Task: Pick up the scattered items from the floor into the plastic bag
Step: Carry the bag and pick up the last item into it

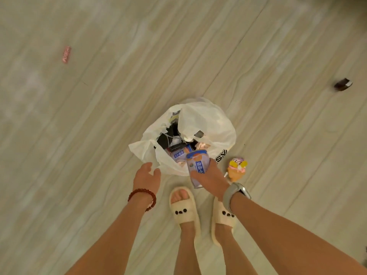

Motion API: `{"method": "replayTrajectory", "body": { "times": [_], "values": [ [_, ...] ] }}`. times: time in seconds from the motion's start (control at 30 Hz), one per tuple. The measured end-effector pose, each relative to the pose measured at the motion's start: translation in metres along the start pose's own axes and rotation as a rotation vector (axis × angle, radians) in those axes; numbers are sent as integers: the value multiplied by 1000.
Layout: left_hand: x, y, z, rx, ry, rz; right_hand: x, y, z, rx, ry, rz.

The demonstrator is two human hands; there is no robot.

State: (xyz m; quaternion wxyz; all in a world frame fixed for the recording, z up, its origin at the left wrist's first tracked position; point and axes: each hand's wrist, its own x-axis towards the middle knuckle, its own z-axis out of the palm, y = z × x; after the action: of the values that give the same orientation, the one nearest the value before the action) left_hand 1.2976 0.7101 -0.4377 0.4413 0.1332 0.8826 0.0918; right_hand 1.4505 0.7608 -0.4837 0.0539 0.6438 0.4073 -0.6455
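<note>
A white plastic bag (pixel 208 124) stands open on the wooden floor, with several packets and dark items inside. My right hand (pixel 212 179) grips a blue and white drink carton (pixel 197 165) just over the bag's near rim. My left hand (pixel 147 175) hovers with relaxed fingers at the bag's left edge, holding nothing. An ice-cream-cone toy (pixel 236 169) lies on the floor right of the bag. Farther off lie a pink wrapper (pixel 66 54) at the far left and a dark brown packet (pixel 342 84) at the far right.
My two feet in cream slippers (pixel 184 211) stand directly below the bag. Light wooden floor (pixel 99 135) stretches all around.
</note>
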Motion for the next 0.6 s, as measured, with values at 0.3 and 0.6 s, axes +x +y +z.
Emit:
{"method": "replayTrajectory", "body": {
  "times": [0.3,0.6],
  "values": [
    [110,1,61,-333,97,-227,102,-7,48,-240,-57,-244],
    [45,-22,66,-340,437,91,90,-16,40,-340,-153,-348]
  ]
}}
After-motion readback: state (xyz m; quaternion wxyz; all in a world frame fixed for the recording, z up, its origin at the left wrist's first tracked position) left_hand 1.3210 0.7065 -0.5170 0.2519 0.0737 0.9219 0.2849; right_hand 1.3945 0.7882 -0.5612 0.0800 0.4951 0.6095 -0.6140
